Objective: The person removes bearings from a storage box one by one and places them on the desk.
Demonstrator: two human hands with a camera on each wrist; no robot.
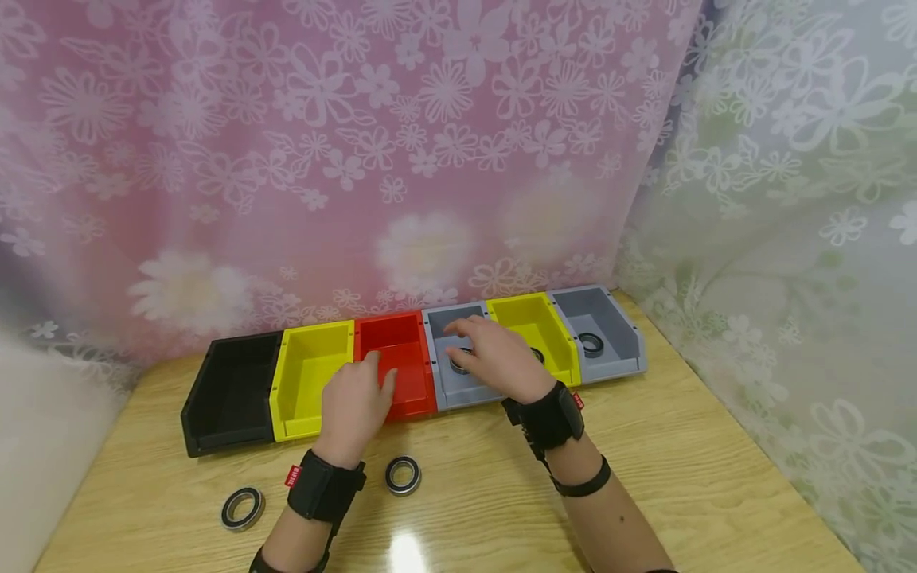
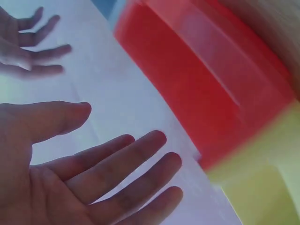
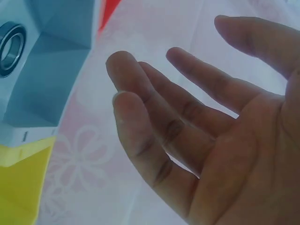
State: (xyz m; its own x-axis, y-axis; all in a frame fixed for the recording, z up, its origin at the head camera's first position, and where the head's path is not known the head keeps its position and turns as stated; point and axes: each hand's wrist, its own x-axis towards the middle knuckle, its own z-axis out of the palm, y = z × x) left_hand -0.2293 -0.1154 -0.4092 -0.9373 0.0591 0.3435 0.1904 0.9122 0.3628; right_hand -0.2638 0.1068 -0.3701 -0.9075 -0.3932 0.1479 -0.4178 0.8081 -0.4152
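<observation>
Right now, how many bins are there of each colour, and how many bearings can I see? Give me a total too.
Black bin: 1
Yellow bins: 2
Red bin: 1
Grey bins: 2
Bearings: 5 visible, 2 of them on the table and 3 in bins
Total: 11

Head view forward and down, close wrist views, head and left sharing red bin (image 1: 410, 360)
</observation>
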